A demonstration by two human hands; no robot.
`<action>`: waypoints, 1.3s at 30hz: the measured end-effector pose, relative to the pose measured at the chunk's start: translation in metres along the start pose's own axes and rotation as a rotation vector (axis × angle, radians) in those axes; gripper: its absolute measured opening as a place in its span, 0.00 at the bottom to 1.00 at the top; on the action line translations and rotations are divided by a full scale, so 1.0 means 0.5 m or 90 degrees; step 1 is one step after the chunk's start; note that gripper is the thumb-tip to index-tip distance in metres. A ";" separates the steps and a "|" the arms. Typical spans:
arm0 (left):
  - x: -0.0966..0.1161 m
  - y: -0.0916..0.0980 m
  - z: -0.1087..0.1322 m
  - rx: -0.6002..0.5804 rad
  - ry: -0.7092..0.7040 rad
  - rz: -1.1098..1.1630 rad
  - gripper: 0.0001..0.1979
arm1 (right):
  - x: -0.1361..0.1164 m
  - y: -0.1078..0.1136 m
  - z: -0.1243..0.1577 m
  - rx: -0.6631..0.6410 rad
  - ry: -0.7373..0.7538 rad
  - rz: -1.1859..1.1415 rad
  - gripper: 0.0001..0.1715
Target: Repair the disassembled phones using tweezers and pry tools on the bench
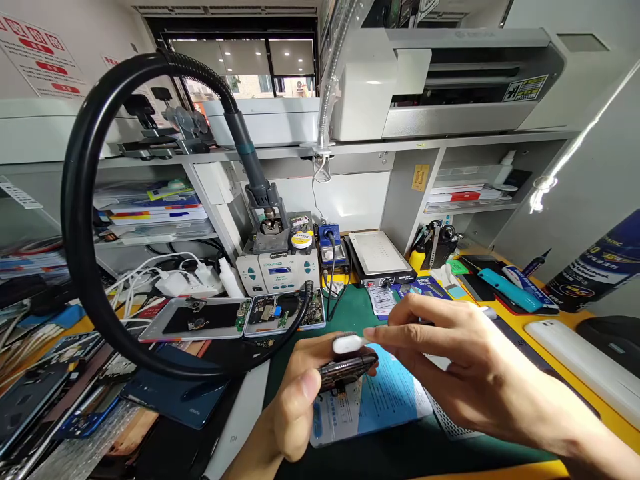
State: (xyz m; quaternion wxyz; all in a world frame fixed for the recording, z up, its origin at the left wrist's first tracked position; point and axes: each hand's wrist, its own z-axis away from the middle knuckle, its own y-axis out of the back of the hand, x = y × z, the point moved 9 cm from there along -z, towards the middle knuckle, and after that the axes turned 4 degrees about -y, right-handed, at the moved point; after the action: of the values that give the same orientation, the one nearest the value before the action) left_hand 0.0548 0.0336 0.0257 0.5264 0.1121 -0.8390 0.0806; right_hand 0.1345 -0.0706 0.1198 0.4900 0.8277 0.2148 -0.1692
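My left hand (295, 407) grips a dark phone (347, 369) edge-on, low in the middle of the view, above a green mat (350, 310). My right hand (450, 363) comes in from the right with its fingers pinched on a small white tool (349, 344) that rests on the phone's upper edge. Under both hands lies a light blue sheet (380, 400) with printed text.
Two opened phones with bare circuit boards (235, 317) lie behind the hands. A rework station (277, 267) with a looping black hose (80, 220) stands at the back, beside a small hot plate (377, 257). Phone parts pile up at left; tools and a white keyboard (585, 360) sit right.
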 end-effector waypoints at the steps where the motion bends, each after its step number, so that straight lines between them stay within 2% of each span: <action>1: 0.004 -0.001 -0.001 -0.002 -0.015 0.005 0.30 | 0.001 0.001 0.000 -0.002 -0.006 -0.023 0.18; 5: 0.014 0.000 -0.005 0.008 -0.055 0.007 0.28 | 0.003 -0.005 -0.002 -0.033 -0.023 -0.078 0.20; 10: 0.011 -0.001 -0.006 -0.008 -0.056 -0.001 0.29 | 0.012 -0.016 -0.002 -0.058 -0.035 -0.091 0.24; 15: 0.012 -0.004 -0.006 -0.020 -0.050 -0.007 0.28 | 0.017 -0.018 0.003 -0.066 -0.039 -0.103 0.23; 32: 0.010 -0.002 -0.003 -0.018 -0.060 0.031 0.27 | -0.006 -0.004 -0.002 -0.024 -0.037 -0.036 0.14; 37: 0.015 -0.004 -0.006 -0.027 -0.068 0.007 0.28 | -0.021 0.008 0.003 0.036 -0.004 0.000 0.13; 39: 0.018 -0.005 -0.007 -0.029 -0.076 0.000 0.27 | -0.020 0.005 0.007 0.035 -0.010 0.006 0.13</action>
State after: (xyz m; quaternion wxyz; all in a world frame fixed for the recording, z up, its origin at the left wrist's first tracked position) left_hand 0.0547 0.0312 0.0356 0.4777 0.1045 -0.8706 0.0543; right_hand 0.1272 -0.0769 0.1250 0.4697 0.8405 0.2023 -0.1789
